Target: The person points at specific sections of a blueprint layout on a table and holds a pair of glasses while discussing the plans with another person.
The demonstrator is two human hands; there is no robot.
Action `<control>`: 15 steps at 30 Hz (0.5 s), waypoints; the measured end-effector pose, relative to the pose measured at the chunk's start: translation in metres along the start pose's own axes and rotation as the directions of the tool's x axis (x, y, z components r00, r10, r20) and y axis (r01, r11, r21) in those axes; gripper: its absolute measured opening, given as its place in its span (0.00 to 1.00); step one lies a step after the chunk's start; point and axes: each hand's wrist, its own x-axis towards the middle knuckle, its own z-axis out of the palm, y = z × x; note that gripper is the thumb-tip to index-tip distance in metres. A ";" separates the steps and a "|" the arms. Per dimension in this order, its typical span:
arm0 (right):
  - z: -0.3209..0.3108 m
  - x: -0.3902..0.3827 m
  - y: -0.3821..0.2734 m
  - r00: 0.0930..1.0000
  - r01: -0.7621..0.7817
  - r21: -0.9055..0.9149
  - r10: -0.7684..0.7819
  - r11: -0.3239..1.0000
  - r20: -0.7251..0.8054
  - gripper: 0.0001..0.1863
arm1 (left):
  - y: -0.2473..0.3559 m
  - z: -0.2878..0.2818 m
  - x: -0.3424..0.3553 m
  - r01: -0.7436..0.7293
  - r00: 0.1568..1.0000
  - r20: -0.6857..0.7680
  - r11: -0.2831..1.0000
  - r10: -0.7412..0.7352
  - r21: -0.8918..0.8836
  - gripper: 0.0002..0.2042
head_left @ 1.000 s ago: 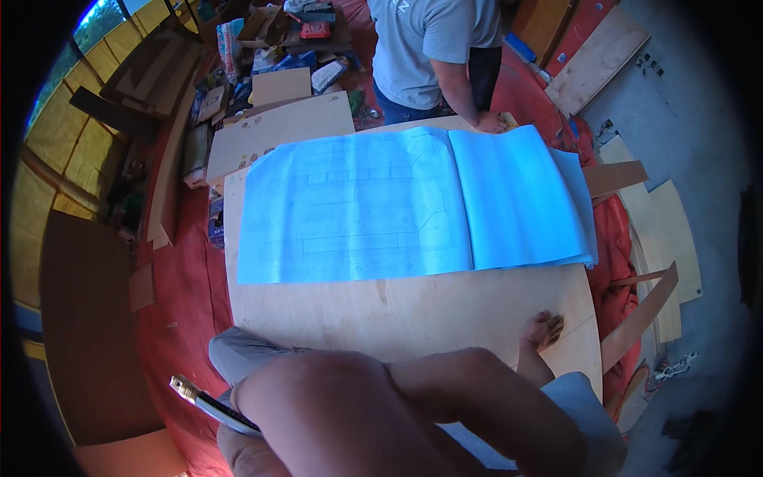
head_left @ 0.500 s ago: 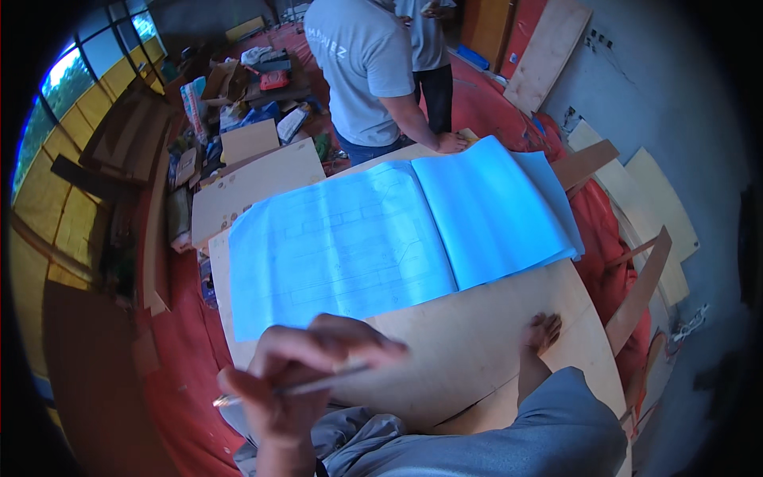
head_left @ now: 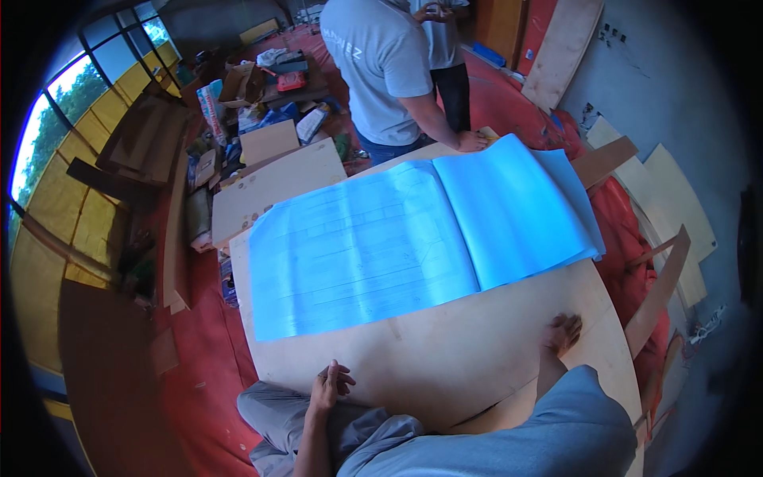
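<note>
My left hand (head_left: 331,382) is low over the near edge of the wooden board table (head_left: 413,354), beside my grey-trousered leg. Its fingers are loosely curled with the thumb up; whatever lies in them does not show. Farther right, my right hand (head_left: 563,334) rests on the bare wood, fingers apart and holding nothing. Beyond both hands lies a large open set of drawing sheets (head_left: 358,246), tinted blue, with faint line drawings on the left page. The right-hand sheets (head_left: 517,219) are folded over and bulge upward.
A person in a grey shirt (head_left: 377,71) stands at the far side, one hand (head_left: 472,141) on the table by the sheets. Another person (head_left: 443,48) stands behind. Boxes and bags (head_left: 270,79) clutter the far left. Wooden offcuts (head_left: 660,290) lean at right over a red floor covering.
My left hand has dropped from in front of the sheets to the table's near edge, and the slim pen-like stick it held no longer shows. My right hand stays on the board.
</note>
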 end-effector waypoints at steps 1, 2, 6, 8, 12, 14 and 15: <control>0.004 0.002 0.004 1.000 -0.018 -0.005 0.018 1.000 0.012 0.37 | 0.007 0.002 0.001 -0.021 1.000 -0.002 0.999 0.021 -0.039 0.37; 0.007 0.001 0.006 0.999 -0.038 -0.010 0.038 0.999 0.024 0.37 | 0.000 0.000 0.005 -0.029 1.000 -0.002 0.999 0.029 -0.040 0.37; 0.013 -0.001 0.003 0.999 -0.017 -0.013 0.017 1.000 0.036 0.37 | -0.029 -0.008 0.012 0.054 0.999 -0.010 0.998 -0.054 0.028 0.37; 0.013 -0.003 0.003 0.999 -0.021 -0.021 0.022 1.000 0.027 0.37 | -0.023 -0.004 0.009 0.056 0.998 -0.024 0.998 -0.055 0.027 0.36; 0.008 -0.005 0.000 1.000 -0.009 -0.056 0.010 0.998 0.030 0.37 | -0.029 -0.008 0.011 0.040 0.999 -0.012 0.998 -0.040 0.043 0.36; 0.010 -0.003 0.002 0.999 -0.027 -0.037 0.028 0.999 0.043 0.37 | -0.028 -0.007 0.012 0.047 0.999 -0.011 0.998 -0.046 0.047 0.37; 0.010 -0.002 0.002 0.999 -0.028 -0.036 0.030 0.999 0.041 0.37 | -0.028 -0.006 0.012 0.045 0.999 -0.010 0.998 -0.044 0.047 0.37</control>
